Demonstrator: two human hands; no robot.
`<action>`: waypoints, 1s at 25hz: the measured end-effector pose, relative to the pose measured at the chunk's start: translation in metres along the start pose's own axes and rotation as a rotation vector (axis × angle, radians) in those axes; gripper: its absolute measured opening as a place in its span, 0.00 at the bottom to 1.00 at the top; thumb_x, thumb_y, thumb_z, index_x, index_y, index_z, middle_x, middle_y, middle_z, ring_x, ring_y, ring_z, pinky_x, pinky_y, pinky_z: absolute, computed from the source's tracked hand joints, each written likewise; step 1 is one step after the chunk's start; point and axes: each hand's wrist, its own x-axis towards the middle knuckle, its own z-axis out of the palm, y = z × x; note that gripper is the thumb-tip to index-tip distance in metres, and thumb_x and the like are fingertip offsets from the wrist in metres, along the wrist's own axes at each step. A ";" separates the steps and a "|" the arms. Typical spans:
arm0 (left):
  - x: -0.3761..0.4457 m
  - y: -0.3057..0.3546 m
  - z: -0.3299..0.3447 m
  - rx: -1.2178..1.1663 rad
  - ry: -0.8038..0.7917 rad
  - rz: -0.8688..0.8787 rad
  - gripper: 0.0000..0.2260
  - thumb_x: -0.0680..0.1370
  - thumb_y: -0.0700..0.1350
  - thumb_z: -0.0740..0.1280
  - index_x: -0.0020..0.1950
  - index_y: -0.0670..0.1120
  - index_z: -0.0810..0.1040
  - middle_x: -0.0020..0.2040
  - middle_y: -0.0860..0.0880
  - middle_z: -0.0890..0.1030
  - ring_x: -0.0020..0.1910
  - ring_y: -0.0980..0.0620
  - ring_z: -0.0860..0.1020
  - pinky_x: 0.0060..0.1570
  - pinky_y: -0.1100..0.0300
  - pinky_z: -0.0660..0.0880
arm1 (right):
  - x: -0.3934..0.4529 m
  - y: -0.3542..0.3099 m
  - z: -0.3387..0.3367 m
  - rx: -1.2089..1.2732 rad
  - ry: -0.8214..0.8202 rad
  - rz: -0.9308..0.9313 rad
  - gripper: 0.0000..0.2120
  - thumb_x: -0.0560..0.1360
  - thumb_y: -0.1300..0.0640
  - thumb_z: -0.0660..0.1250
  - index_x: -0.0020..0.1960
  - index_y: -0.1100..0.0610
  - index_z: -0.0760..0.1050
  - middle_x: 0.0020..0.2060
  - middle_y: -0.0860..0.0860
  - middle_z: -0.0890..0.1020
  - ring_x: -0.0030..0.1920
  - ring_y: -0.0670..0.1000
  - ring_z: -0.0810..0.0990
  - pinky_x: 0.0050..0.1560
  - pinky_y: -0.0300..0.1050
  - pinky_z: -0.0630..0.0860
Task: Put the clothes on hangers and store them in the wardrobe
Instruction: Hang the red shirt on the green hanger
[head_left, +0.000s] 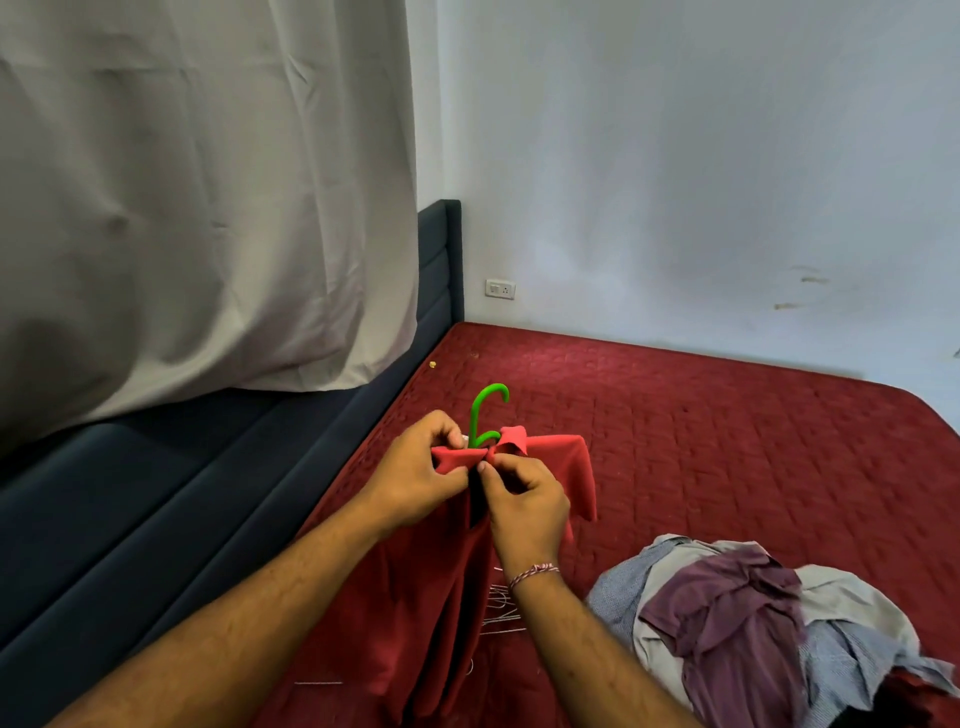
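Note:
A red shirt (563, 470) hangs on a green hanger (485, 408), held up over the bed; the hook sticks up above the collar. My left hand (415, 470) pinches the left side of the collar. My right hand (524, 501) pinches the shirt's front just below the collar, fingertips close to those of the left hand. The shirt's body drapes down between my forearms. A pile of clothes (753, 623), purple, grey and blue, lies on the bed at the lower right. Several thin metal hangers (501, 605) lie on the bed under my right wrist.
The bed has a dark red quilted cover (727, 441). A dark blue padded headboard (208, 493) runs along the left, with a white curtain (208, 208) hanging over it. A white wall with a socket (500, 289) stands behind. No wardrobe is in view.

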 end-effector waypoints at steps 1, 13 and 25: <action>-0.001 0.005 0.003 -0.047 0.016 -0.002 0.14 0.71 0.31 0.73 0.50 0.45 0.76 0.42 0.53 0.82 0.38 0.61 0.79 0.41 0.64 0.75 | 0.002 -0.001 -0.003 0.008 -0.003 -0.001 0.07 0.70 0.60 0.80 0.44 0.49 0.87 0.40 0.42 0.85 0.43 0.40 0.83 0.46 0.31 0.75; 0.000 0.037 0.032 -0.167 0.091 -0.057 0.19 0.73 0.28 0.71 0.60 0.46 0.78 0.49 0.44 0.86 0.47 0.52 0.85 0.49 0.63 0.79 | 0.024 -0.013 -0.037 -0.165 -0.062 -0.128 0.04 0.68 0.54 0.76 0.43 0.49 0.84 0.37 0.43 0.84 0.38 0.40 0.82 0.43 0.41 0.80; 0.008 0.047 0.053 0.085 -0.102 0.029 0.19 0.71 0.38 0.71 0.58 0.55 0.80 0.48 0.53 0.87 0.45 0.51 0.85 0.54 0.44 0.79 | 0.037 0.004 -0.075 -0.341 -0.150 -0.426 0.09 0.64 0.61 0.73 0.37 0.53 0.72 0.31 0.43 0.74 0.32 0.44 0.72 0.35 0.30 0.66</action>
